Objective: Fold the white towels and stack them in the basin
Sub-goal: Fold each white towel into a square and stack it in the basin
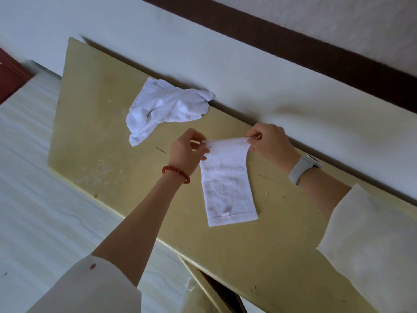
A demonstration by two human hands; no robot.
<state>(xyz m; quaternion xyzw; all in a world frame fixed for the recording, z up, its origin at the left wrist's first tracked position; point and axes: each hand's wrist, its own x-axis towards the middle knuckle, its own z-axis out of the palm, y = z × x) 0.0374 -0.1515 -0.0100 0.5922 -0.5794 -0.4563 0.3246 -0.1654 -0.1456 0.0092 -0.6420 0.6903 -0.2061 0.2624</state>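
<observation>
A narrow, lengthwise-folded white towel [226,184] lies on the yellowish table top [94,136]. Its far end is lifted off the surface. My left hand [187,149] pinches the far left corner and my right hand [270,141] pinches the far right corner. The near end, with a small label, rests flat on the table. A second white towel [167,107] lies crumpled at the back of the table, left of my hands, touching the wall. No basin is in view.
The table stands against a white wall [225,53] with a dark brown band higher up. Pale floor [33,199] lies to the left. A dark gap under the table shows near the bottom centre.
</observation>
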